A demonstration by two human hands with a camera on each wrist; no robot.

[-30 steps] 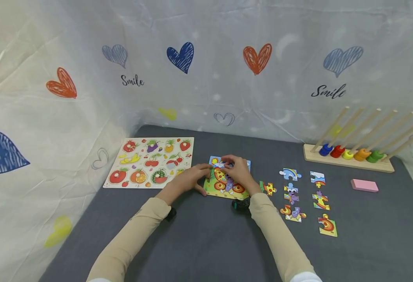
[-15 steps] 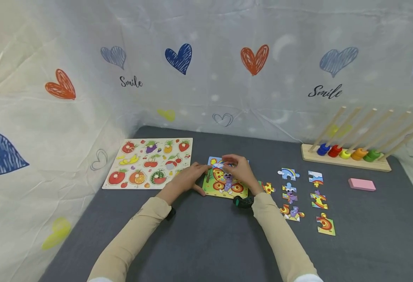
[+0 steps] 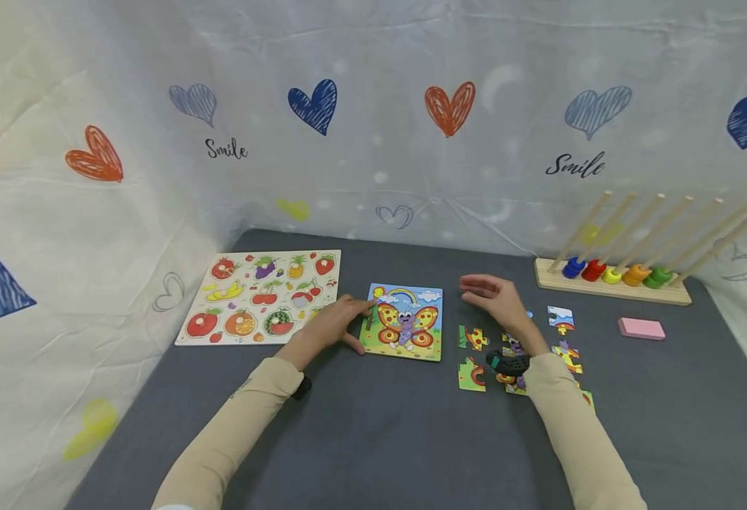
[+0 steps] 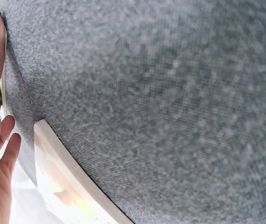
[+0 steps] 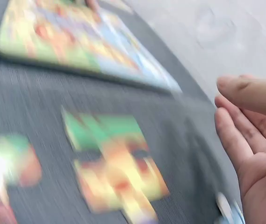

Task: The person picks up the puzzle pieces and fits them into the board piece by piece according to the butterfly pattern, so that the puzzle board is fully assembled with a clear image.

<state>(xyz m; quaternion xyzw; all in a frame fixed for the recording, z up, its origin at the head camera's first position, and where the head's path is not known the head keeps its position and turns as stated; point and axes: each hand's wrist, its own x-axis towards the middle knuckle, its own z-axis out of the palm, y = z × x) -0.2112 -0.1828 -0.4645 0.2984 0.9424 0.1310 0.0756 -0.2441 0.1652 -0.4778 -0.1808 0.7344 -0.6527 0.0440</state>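
Far left on the dark table [image 3: 386,439]: fruit board [image 3: 249,290], pale, lying flat, its near right corner just beside the person's left forearm.

Left arm reaches forward and inward from the lower left; tan sleeve, dark band [image 3: 302,388] at the wrist. Left hand [image 3: 332,324] low over the table, fingers extended toward the right, thumb spread away from them and nearer the person. Fingertips touch the left edge of the butterfly board [image 3: 405,322]; thumb tip lies at the same edge, lower down. Hand relaxed, steadying contact only, no grasp. Left wrist view shows the thumb lying straight along the board's side.

Butterfly board flat near the table's middle, between the two hands, its butterfly, rainbow and sun facing up.

Right of it, two loose pieces, upper piece [image 3: 474,338] and lower piece [image 3: 471,375], apart from each other.

Right arm comes in from the lower right, black wrist device [image 3: 507,363] above more pieces, partly hiding them. Right hand [image 3: 501,304] hovers, fingers together, gently bent, pointing left; released, gripping nothing. Right wrist view is blurred.

Farther right: rainbow piece [image 3: 561,319], pink block [image 3: 641,329], and behind them the peg abacus [image 3: 609,285].
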